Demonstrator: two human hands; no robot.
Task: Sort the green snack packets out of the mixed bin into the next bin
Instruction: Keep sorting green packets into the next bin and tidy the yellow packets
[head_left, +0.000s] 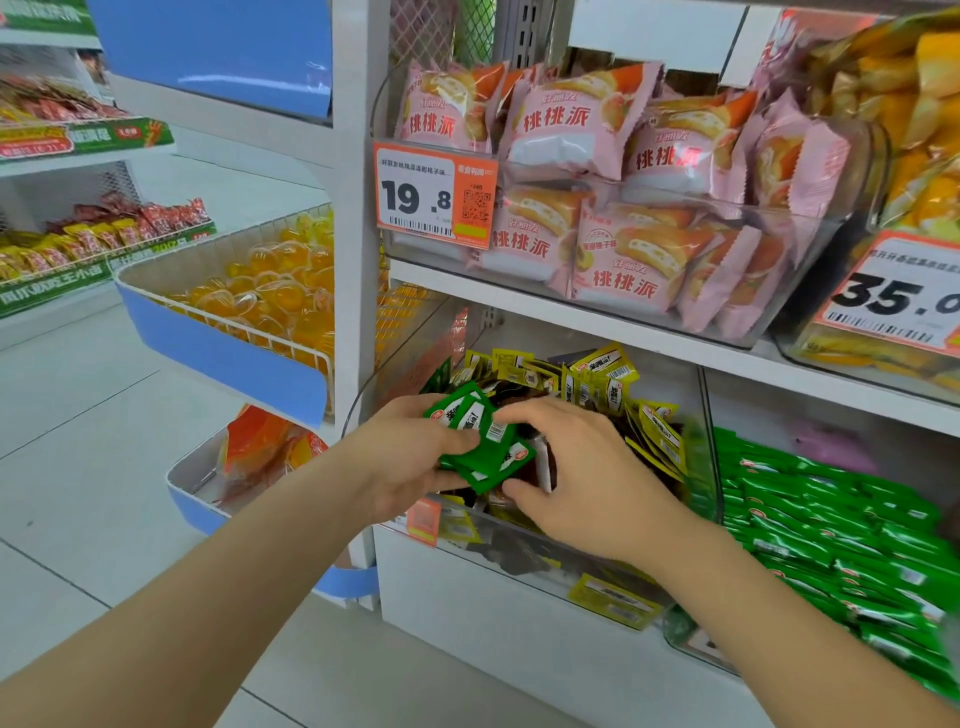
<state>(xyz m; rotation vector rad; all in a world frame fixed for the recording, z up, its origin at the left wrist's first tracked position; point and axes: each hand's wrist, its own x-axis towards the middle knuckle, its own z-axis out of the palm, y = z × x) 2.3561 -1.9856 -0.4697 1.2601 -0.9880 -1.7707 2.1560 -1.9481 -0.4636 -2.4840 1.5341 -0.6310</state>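
In the head view, the left hand (410, 457) held a small stack of flat green foil snack packets (483, 444) above the clear plastic mixed bin (519, 553). Its fingers were curled beneath and its thumb lay on top, likely gathering several so one trip would serve. The right hand (582, 478) pinched the stack's right edge between forefinger and thumb, apparently steadying it or taking it over. The neighbouring clear bin (691, 647), heaped with matching green packets, stood just to the right.
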